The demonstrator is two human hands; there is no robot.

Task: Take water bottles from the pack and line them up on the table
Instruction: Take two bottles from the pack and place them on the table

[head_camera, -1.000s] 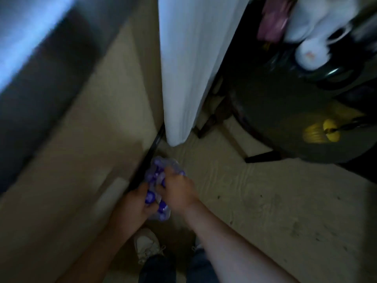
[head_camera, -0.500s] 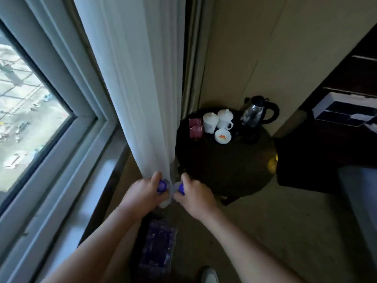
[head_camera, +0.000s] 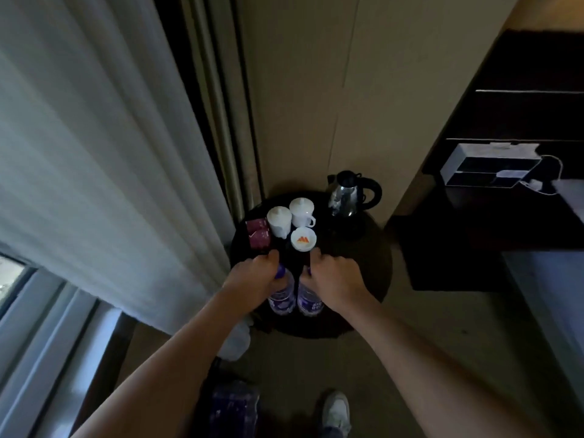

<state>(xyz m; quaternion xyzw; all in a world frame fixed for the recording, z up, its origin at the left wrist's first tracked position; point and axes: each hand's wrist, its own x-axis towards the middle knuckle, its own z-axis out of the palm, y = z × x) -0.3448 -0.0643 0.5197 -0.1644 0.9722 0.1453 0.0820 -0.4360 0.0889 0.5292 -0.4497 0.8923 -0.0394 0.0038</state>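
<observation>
My left hand is wrapped around the top of one water bottle, fingers curled tight over its purple cap, and my right hand grips the neck of a second bottle the same way. Both bottles are clear plastic with a purple label round the body bearing pale lettering too small to read. They stand upright and just beside each other, not quite touching, over the near edge of the round dark table; whether their bases rest on it I cannot tell.

Farther back on the table sit two white lidded cups, a small white dish with an orange mark, some dark red sachets and a shiny kettle.

The pack, a plastic-wrapped bundle showing purple through the film, lies on the carpet below my left forearm, beside my white shoe. A pale curtain hangs on my left.
</observation>
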